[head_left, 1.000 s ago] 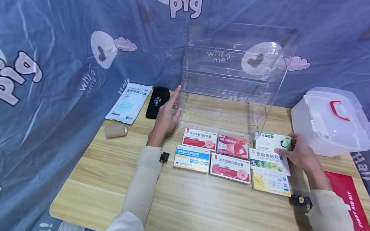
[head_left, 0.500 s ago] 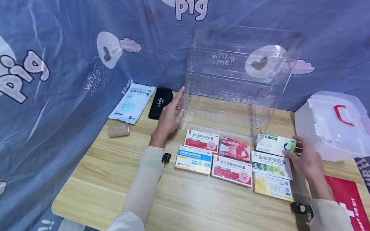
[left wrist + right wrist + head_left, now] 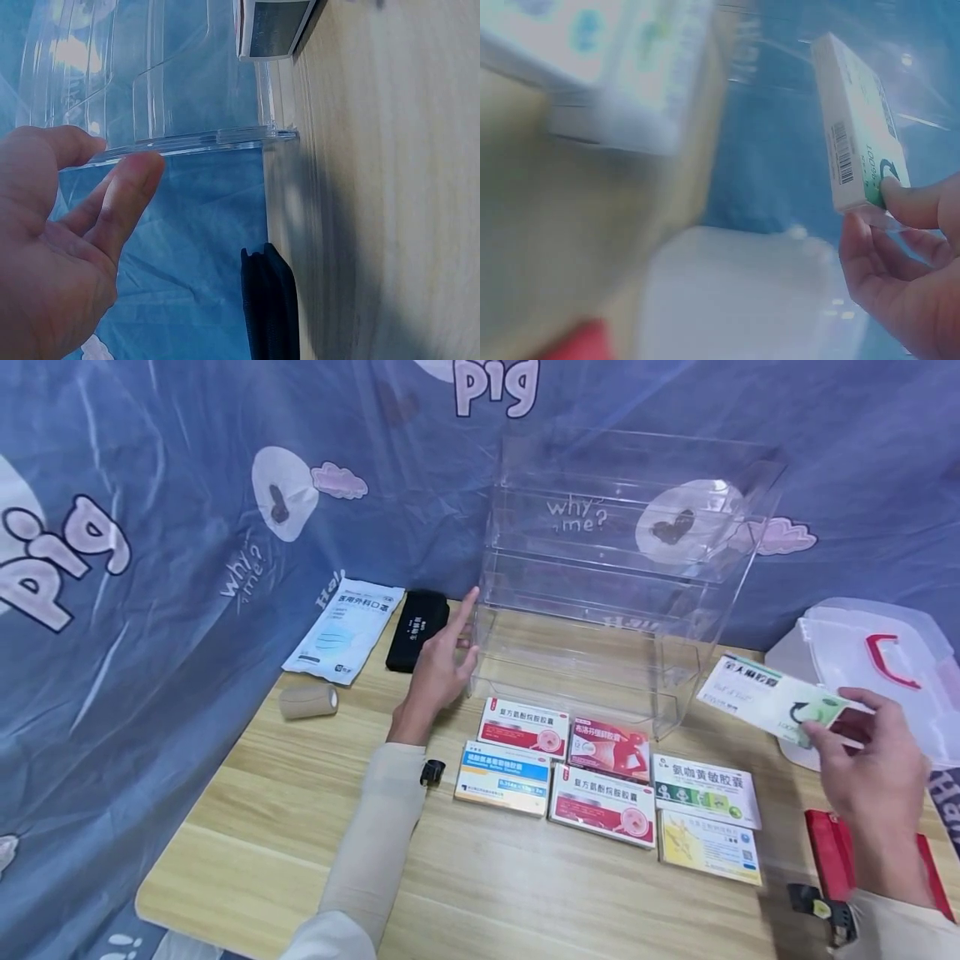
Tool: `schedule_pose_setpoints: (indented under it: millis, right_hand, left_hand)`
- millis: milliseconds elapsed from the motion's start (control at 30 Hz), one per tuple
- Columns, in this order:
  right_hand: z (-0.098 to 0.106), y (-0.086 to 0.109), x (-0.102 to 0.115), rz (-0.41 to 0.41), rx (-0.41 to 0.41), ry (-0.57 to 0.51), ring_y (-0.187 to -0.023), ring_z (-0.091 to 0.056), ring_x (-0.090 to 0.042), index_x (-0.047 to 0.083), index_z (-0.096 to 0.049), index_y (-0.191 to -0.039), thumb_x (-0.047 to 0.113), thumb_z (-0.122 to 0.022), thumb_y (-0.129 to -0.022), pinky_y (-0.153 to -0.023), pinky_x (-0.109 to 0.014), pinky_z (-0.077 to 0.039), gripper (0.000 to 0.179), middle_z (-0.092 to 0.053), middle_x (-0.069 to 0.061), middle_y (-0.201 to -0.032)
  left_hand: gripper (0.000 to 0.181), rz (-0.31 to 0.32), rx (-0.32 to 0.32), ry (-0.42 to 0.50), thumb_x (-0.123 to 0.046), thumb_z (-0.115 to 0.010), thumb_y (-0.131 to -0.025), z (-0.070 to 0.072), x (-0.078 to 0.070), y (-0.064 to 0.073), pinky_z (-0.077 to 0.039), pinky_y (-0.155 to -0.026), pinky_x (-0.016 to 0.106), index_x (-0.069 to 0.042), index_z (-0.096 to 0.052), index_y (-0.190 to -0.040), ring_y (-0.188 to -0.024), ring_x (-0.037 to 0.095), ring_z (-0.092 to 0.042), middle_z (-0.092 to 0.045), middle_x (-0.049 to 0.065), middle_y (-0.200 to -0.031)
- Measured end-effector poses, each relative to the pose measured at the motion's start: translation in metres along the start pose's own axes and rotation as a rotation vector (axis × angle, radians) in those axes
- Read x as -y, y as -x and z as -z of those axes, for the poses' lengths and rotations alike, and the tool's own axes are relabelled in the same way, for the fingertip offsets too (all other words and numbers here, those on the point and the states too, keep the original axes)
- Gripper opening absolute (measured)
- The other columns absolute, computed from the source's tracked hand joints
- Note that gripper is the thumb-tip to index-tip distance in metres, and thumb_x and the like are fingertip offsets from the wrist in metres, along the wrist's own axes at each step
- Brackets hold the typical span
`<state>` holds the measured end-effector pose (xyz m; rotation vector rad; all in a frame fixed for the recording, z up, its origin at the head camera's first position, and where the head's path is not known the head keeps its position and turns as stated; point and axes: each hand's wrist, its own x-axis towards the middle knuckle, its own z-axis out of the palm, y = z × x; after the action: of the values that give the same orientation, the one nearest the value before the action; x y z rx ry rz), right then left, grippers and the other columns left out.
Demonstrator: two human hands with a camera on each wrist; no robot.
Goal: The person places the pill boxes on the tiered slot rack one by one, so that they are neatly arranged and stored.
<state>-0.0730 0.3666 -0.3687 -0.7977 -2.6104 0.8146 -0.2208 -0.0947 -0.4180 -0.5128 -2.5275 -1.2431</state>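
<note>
Clock readings run from the rack (image 3: 603, 572) in the head view, twelve at the far side.

Item: green box (image 3: 765, 700), one. At four o'clock, held above the worktop (image 3: 262, 827) and tilted, free end toward the rack. We find it in the right hand (image 3: 870, 760), pinched at one end, thumb on the printed face, fingers beneath; we judge that this grip leaves most of the face and the far end uncovered.

Item: left hand (image 3: 437, 668), at eight o'clock, holding no box. Forefinger straight, thumb apart from it, tips at the rack's side panel; we take this for a steadying touch, but cannot tell how firmly it presses.

Item: red-and-white box (image 3: 525, 727), second red-and-white box (image 3: 602, 806), red box (image 3: 609, 750), blue box (image 3: 500, 774), white-and-green box (image 3: 705, 789), yellow box (image 3: 708, 846). All flat, around six o'clock, in three columns of two, probably so that each label reads from our side.

Item: mask packet (image 3: 345, 631) and black pouch (image 3: 417, 631), near nine; bandage roll (image 3: 307, 702), at eight. We suppose they lie aside to give the hands room.

Item: case (image 3: 832, 627), red-handled, between three and four, partly behind the green box.

Item: red pouch (image 3: 828, 847), at five, partly hidden.
</note>
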Motion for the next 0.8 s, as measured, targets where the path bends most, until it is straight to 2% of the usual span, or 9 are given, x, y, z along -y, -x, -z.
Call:
schedule_pose_setpoints:
  millis: [67,133,233,300,433,500,567,733,800]
  right_hand:
    - [0.006,0.002,0.010,0.000,-0.081,-0.058,-0.124,-0.062,0.006,0.030,-0.045,-0.161,0.014,-0.064,-0.106,-0.119,-0.021,-0.045,0.060,-0.059,-0.015,-0.159]
    - [0.013,0.003,0.020,0.053,-0.152,-0.137,-0.123,-0.057,0.016,0.032,-0.046,-0.159,0.008,-0.064,-0.105,-0.117,-0.014,-0.043,0.061,-0.063,-0.006,-0.154]
    - [0.022,0.005,0.038,0.116,-0.203,-0.239,-0.134,-0.057,0.004,0.034,-0.044,-0.158,0.004,-0.061,-0.106,-0.119,-0.017,-0.044,0.062,-0.056,0.017,-0.146]
    - [0.027,0.005,0.052,0.181,-0.239,-0.294,-0.127,-0.056,0.006,0.032,-0.046,-0.157,0.002,-0.060,-0.106,-0.119,-0.018,-0.044,0.061,-0.047,0.030,-0.137]
    - [0.036,0.005,0.083,0.297,-0.277,-0.326,-0.124,-0.055,0.006,0.028,-0.048,-0.156,0.000,-0.058,-0.106,-0.118,-0.019,-0.046,0.058,-0.046,0.032,-0.135]
    - [0.038,0.003,0.100,0.364,-0.274,-0.336,-0.123,-0.055,0.006,0.025,-0.048,-0.156,-0.003,-0.057,-0.106,-0.114,-0.015,-0.048,0.058,-0.045,0.030,-0.135]
    - [0.040,0.000,0.117,0.419,-0.259,-0.394,-0.120,-0.057,0.006,0.022,-0.050,-0.154,-0.006,-0.059,-0.103,-0.106,-0.010,-0.050,0.058,-0.049,0.027,-0.134]
    - [0.038,-0.019,0.155,0.494,-0.272,-0.502,-0.110,-0.063,0.007,0.017,-0.059,-0.145,-0.009,-0.064,-0.096,-0.089,-0.004,-0.052,0.056,-0.055,0.020,-0.127]
    - [0.036,-0.028,0.170,0.495,-0.299,-0.495,-0.106,-0.064,0.008,0.018,-0.063,-0.142,-0.007,-0.066,-0.094,-0.086,-0.005,-0.053,0.054,-0.054,0.021,-0.124]
  left_hand:
    - [0.092,-0.003,-0.002,-0.003,0.002,-0.066,-0.101,0.001,0.000,0.000,-0.063,-0.101,0.039,-0.036,-0.022,-0.173,-0.122,0.029,-0.073,-0.059,0.012,-0.159]
    - [0.092,-0.001,-0.005,-0.006,0.002,-0.066,-0.101,0.001,-0.001,0.000,-0.063,-0.101,0.039,-0.036,-0.022,-0.173,-0.123,0.029,-0.072,-0.055,0.010,-0.164]
    - [0.092,-0.001,-0.006,-0.009,0.002,-0.066,-0.101,0.001,-0.001,0.000,-0.063,-0.101,0.039,-0.037,-0.022,-0.173,-0.123,0.028,-0.072,-0.052,0.008,-0.166]
    - [0.092,-0.001,-0.002,-0.010,0.001,-0.067,-0.101,0.001,-0.001,0.000,-0.063,-0.101,0.038,-0.037,-0.022,-0.173,-0.123,0.028,-0.072,-0.052,0.008,-0.166]
    - [0.092,-0.007,0.002,-0.016,0.000,-0.066,-0.102,0.000,0.000,0.000,-0.063,-0.101,0.037,-0.037,-0.021,-0.173,-0.121,0.028,-0.073,-0.059,0.011,-0.160]
    - [0.092,-0.005,-0.003,-0.016,0.000,-0.067,-0.102,0.001,0.000,0.000,-0.063,-0.100,0.038,-0.037,-0.022,-0.173,-0.121,0.028,-0.073,-0.060,0.011,-0.158]
    - [0.092,-0.005,-0.005,-0.016,0.000,-0.067,-0.102,0.001,-0.001,0.000,-0.063,-0.101,0.038,-0.037,-0.022,-0.173,-0.121,0.028,-0.073,-0.060,0.011,-0.159]
    - [0.091,0.003,-0.004,-0.027,0.001,-0.067,-0.101,0.001,-0.003,0.001,-0.063,-0.101,0.039,-0.033,-0.023,-0.173,-0.122,0.029,-0.073,-0.056,0.009,-0.163]
    - [0.091,0.006,-0.003,-0.032,0.001,-0.067,-0.101,0.001,-0.004,0.001,-0.063,-0.100,0.040,-0.034,-0.023,-0.173,-0.121,0.029,-0.073,-0.056,0.009,-0.163]
